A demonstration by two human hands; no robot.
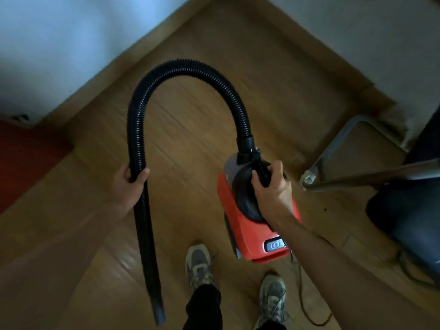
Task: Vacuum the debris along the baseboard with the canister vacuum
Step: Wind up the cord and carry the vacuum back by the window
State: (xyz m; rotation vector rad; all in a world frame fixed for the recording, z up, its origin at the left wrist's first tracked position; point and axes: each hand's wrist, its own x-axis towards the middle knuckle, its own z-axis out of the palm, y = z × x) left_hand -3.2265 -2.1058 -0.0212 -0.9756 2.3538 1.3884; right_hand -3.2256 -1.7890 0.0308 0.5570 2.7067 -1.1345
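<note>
The left hand (pixel 129 184) is wrapped round the black hose (pixel 190 65), whose nozzle (pixel 159 308) hangs near the shoes (pixel 198 265), pointing away from the baseboard (pixel 133 48) at far left. The right hand (pixel 271 184) grips the red vacuum (pixel 245 232) by its handle.

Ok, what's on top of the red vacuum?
The right hand grips its black handle, the hose plugs in at the front, a grey button sits at the back. The hand covers part of the handle.

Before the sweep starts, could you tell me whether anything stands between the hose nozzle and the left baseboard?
Nothing visible does: only wood floor lies between the nozzle and the baseboard. A red object stands at the wall, further left.
</note>
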